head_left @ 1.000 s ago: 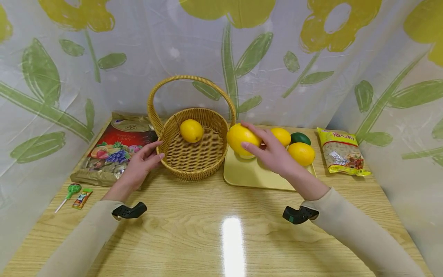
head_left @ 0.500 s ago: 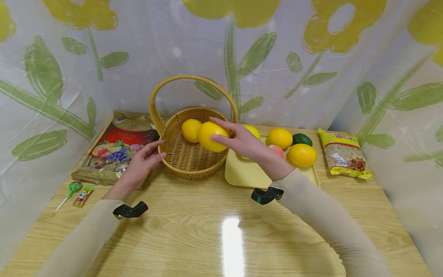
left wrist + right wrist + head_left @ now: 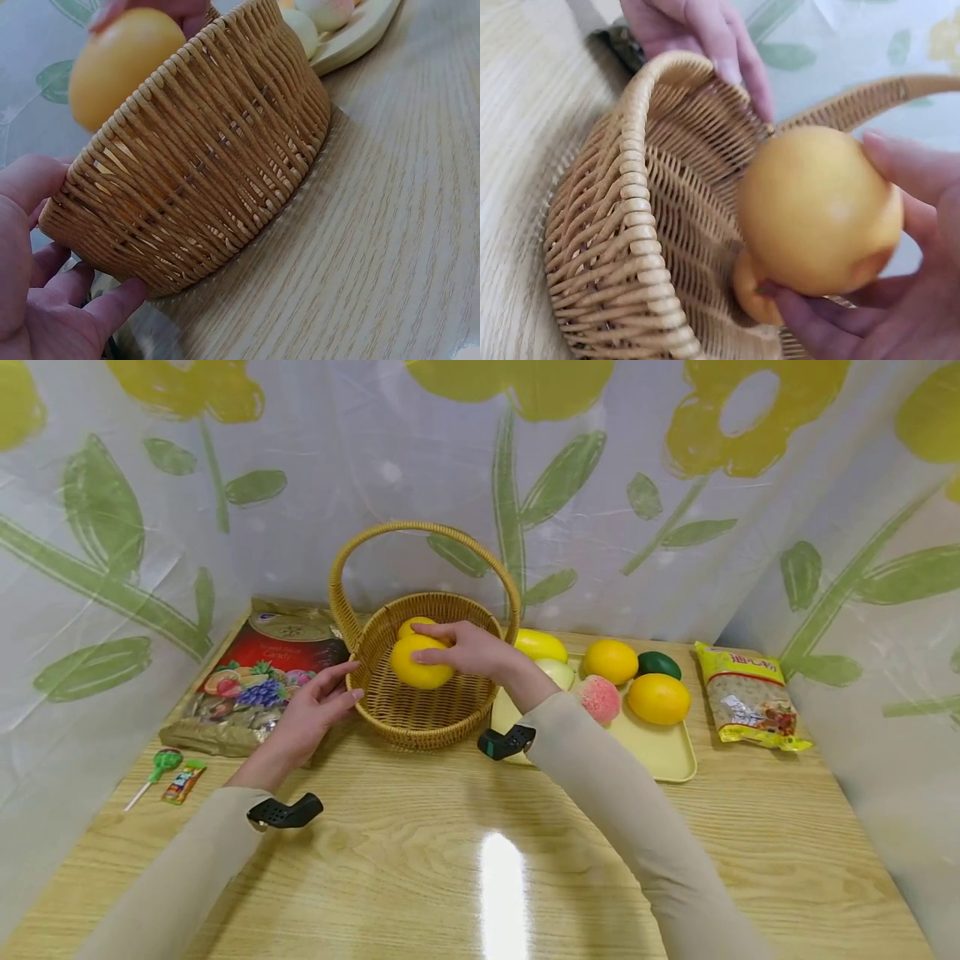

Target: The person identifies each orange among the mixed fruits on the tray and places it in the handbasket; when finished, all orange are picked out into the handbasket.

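A round yellow fruit (image 3: 418, 667), orange-toned in the wrist views, is held between the thumb and fingers of my right hand (image 3: 480, 650). It is over the opening of a woven wicker basket (image 3: 423, 739) with a tall arched handle. A second yellow fruit (image 3: 751, 291) lies inside, partly hidden behind the held one. My left hand (image 3: 309, 717) grips the basket's left rim. In the left wrist view, its thumb (image 3: 34, 180) is at the rim and its other fingers (image 3: 120, 304) are against the outer wall.
Right of the basket, a pale yellow tray (image 3: 675, 768) bears several fruits, among them a pink peach (image 3: 598, 699) and a dark green one (image 3: 659, 666). A candy bag (image 3: 262, 681), lollipop (image 3: 167, 761) and small wrapped candy (image 3: 183, 782) lie left. A yellow bag (image 3: 753, 697) is far right.
My right hand has carried the yellow fruit leftward from above the tray to over the basket, beside the fruit inside. My left hand has stayed at the rim.
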The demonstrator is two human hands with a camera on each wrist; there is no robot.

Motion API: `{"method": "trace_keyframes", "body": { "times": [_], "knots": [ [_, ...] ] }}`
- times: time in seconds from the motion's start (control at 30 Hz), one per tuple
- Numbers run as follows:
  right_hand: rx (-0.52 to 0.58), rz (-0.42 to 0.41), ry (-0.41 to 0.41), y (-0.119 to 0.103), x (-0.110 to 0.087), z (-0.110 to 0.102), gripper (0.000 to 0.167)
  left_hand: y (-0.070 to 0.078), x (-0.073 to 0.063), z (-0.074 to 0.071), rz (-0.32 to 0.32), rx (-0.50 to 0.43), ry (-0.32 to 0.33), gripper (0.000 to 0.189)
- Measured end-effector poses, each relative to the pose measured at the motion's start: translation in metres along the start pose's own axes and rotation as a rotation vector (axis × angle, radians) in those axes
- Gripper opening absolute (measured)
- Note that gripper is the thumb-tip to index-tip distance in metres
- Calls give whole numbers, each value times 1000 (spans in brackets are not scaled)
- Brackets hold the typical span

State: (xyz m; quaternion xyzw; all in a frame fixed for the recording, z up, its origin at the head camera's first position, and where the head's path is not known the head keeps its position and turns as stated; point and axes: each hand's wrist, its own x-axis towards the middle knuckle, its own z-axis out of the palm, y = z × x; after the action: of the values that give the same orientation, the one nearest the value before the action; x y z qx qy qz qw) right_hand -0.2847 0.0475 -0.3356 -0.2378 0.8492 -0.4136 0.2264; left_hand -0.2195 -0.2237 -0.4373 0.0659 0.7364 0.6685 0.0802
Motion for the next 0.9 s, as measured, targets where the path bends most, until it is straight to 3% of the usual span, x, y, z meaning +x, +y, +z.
{"method": "trace_keyframes", "body": {
  "times": [0.17, 0.27, 0.63, 0.9],
  "knots": [
    [-108, 59, -174, 3, 17, 9, 63, -1, 2, 1, -1, -6, 3, 67],
    [-150, 53, -209, 5, 25, 16, 63, -1, 2, 1, -1, -5, 3, 66],
    [-124, 94, -84, 9, 43, 37, 61, -2, 2, 1, -5, -7, 4, 66],
    [-98, 93, -89, 5, 47, 44, 59, 0, 1, 0, -9, -2, 2, 66]
  ]
}}
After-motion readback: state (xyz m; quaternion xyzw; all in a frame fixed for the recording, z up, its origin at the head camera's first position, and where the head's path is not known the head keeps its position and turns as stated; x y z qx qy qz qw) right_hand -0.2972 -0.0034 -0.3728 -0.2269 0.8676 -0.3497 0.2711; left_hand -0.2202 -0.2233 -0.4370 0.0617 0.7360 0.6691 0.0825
